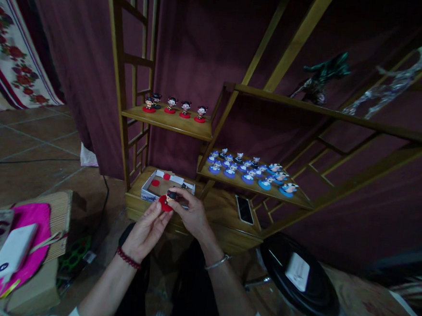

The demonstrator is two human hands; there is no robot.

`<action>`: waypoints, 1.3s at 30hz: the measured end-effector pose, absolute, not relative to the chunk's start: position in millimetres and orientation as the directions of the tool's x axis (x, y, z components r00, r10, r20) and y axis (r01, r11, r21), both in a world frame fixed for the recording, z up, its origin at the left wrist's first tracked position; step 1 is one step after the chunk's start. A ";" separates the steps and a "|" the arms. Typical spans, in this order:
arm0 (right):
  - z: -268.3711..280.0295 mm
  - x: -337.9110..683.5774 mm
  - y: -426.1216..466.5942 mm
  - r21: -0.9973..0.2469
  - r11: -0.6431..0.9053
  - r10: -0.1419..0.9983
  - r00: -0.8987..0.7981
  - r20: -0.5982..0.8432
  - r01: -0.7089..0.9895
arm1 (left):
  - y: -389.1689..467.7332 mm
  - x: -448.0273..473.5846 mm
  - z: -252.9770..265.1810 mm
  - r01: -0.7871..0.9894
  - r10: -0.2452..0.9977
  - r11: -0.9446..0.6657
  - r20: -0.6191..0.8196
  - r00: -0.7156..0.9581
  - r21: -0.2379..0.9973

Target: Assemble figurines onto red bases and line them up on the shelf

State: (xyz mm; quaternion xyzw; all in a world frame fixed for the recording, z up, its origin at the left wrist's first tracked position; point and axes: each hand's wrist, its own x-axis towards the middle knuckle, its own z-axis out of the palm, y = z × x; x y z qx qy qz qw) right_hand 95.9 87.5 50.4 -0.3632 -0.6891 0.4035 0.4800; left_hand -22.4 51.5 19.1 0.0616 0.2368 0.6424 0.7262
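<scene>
Figurines with black hair and round red bases [185, 110], four of them, spaced along the small wooden shelf [166, 124] at far left, with one darker figurine [157, 99] behind. Nearer, below that shelf, an open white cardboard box [145, 192] with at least two flat red discs [155, 183] inside. Looks part done: those apparently set out, one more black-haired figurine [171, 194] off the shelf, between both hands at the box's near edge. Pinching its red base with the left hand [148, 227], partly palm up. Pinching the figurine itself from above with the right hand [191, 214], wrist slanting in; cannot tell whether fixed to its base. Farther right, rows of small figurines on blue and purple bases [231, 170], apparently already arranged on a second wooden shelf [304, 201].
</scene>
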 end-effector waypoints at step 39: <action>57.5 107.1 81.9 -0.789 0.518 0.849 -0.309 0.429 0.329 | 51.8 -15.5 23.7 -0.900 0.980 0.116 -0.197 0.034 0.420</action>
